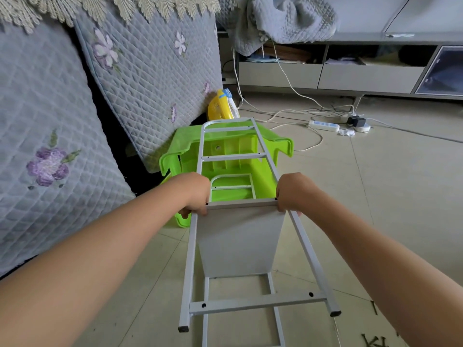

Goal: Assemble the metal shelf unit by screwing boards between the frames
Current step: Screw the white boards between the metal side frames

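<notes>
A grey metal ladder-like frame (pixel 258 301) lies tilted in front of me, its far end resting on a green plastic stool (pixel 225 149). A light grey board (pixel 240 241) hangs below the frame's middle crossbar. A second frame (pixel 233 187) shows beneath, partly hidden by the board. My left hand (pixel 194 194) grips the left rail at the board's top corner. My right hand (pixel 292 192) grips the right rail at the opposite corner. Dark screws (pixel 373 340) lie on the floor at the lower right.
A sofa with grey quilted floral covers (pixel 50 121) fills the left. A yellow fan (pixel 221 105) stands behind the stool. White cables and a power strip (pixel 324 125) cross the tiled floor. A low grey TV cabinet (pixel 363 76) runs along the back.
</notes>
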`<state>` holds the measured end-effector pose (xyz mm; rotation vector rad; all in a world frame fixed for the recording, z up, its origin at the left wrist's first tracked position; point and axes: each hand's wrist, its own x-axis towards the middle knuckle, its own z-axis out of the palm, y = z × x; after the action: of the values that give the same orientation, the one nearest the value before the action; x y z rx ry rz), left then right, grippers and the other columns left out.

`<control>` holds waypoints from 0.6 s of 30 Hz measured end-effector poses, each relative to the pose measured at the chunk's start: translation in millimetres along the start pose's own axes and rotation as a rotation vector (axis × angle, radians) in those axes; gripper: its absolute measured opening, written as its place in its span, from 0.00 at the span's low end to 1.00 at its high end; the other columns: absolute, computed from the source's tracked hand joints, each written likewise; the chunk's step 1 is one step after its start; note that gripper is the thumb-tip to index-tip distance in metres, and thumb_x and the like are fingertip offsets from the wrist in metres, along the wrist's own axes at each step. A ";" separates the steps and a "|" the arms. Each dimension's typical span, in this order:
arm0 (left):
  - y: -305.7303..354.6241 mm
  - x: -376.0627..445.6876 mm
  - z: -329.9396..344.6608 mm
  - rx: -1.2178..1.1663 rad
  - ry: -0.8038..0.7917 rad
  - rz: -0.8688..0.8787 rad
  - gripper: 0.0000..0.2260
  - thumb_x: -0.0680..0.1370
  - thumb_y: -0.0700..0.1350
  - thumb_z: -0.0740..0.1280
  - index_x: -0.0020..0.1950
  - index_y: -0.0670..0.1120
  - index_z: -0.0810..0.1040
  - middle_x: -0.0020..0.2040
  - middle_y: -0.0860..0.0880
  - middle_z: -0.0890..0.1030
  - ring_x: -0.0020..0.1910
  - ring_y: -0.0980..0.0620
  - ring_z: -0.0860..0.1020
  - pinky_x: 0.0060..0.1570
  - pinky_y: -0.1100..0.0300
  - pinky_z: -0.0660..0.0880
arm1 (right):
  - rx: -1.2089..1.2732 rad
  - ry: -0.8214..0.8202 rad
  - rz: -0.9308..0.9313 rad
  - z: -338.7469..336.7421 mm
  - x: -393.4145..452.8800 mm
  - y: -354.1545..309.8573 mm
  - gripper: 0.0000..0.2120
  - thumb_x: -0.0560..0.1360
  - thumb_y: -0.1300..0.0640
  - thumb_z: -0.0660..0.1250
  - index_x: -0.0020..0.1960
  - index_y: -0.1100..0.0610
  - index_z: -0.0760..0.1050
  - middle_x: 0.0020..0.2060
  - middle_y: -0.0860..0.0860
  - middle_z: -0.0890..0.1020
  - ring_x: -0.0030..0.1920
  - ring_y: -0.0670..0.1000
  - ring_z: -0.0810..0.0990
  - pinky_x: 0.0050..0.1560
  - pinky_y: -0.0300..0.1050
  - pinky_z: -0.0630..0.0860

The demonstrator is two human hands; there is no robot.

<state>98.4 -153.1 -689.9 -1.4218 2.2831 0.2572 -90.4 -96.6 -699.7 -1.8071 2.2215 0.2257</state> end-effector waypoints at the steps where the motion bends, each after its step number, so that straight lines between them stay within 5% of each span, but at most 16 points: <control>1: 0.5 -1.2 0.7 -0.003 -0.009 0.005 0.14 0.74 0.44 0.66 0.29 0.44 0.71 0.24 0.49 0.74 0.24 0.53 0.74 0.29 0.65 0.70 | 0.008 -0.010 0.003 0.3 -1.8 0.5 0.09 0.72 0.61 0.66 0.51 0.61 0.78 0.46 0.57 0.82 0.48 0.55 0.81 0.28 0.36 0.65; 9: -1.0 -9.9 9.3 -0.051 0.018 0.018 0.15 0.74 0.43 0.67 0.28 0.44 0.71 0.21 0.50 0.74 0.21 0.54 0.73 0.28 0.66 0.70 | 0.058 0.074 0.000 10.7 -12.8 4.0 0.11 0.72 0.64 0.64 0.53 0.61 0.78 0.37 0.55 0.74 0.46 0.56 0.81 0.27 0.35 0.65; 15: -1.3 -13.8 11.8 0.012 0.054 0.022 0.12 0.74 0.45 0.66 0.31 0.44 0.74 0.25 0.50 0.76 0.21 0.55 0.72 0.31 0.65 0.72 | 0.040 0.059 -0.037 11.4 -11.9 9.7 0.10 0.72 0.60 0.65 0.51 0.61 0.79 0.25 0.50 0.71 0.34 0.52 0.75 0.29 0.33 0.66; 18: -0.2 -14.5 9.8 -0.004 0.043 0.013 0.12 0.75 0.45 0.66 0.31 0.44 0.74 0.25 0.50 0.76 0.22 0.54 0.73 0.31 0.65 0.73 | 0.059 0.033 -0.058 9.7 -12.5 10.9 0.09 0.72 0.59 0.65 0.49 0.61 0.80 0.27 0.51 0.75 0.26 0.46 0.72 0.29 0.33 0.67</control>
<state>106.7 -137.9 -692.1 -1.4285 2.3282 0.2368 -97.6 -79.8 -705.7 -1.8535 2.1710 0.1186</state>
